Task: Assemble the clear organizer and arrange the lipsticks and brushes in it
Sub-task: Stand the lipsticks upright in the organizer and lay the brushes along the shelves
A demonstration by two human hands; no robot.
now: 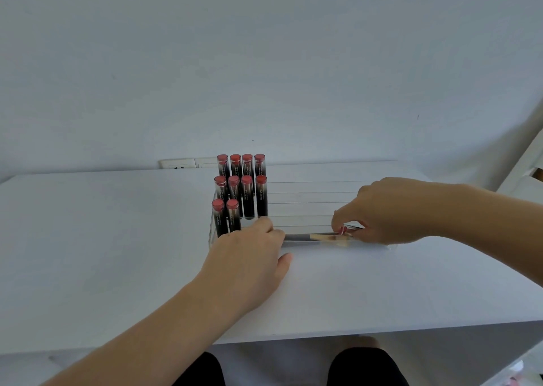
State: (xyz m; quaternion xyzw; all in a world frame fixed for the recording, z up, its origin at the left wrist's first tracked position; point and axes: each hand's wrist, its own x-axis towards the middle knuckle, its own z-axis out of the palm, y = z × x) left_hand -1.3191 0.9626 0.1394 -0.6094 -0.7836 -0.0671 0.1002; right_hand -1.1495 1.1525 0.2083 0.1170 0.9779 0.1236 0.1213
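two hands [252, 256] lay brush [305, 236] in organizer [308, 197] front row.

Both forearms are bare and sleeveless, the right hand [390, 212] seemingly has red-painted nails, and the legs wear black.

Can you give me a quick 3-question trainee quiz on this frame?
1. How many lipsticks stand upright in the clear organizer?
2. True or false: the lipsticks fill the organizer's right end.
3. The makeup brush lies along which part of the organizer? A) back row B) front row C) outside it, on the white table

Key:
1. Ten: four at the back, four in the middle, two in front.
2. False: they cluster at the left end.
3. B. The right hand pinches one end; the left hand rests at the other.
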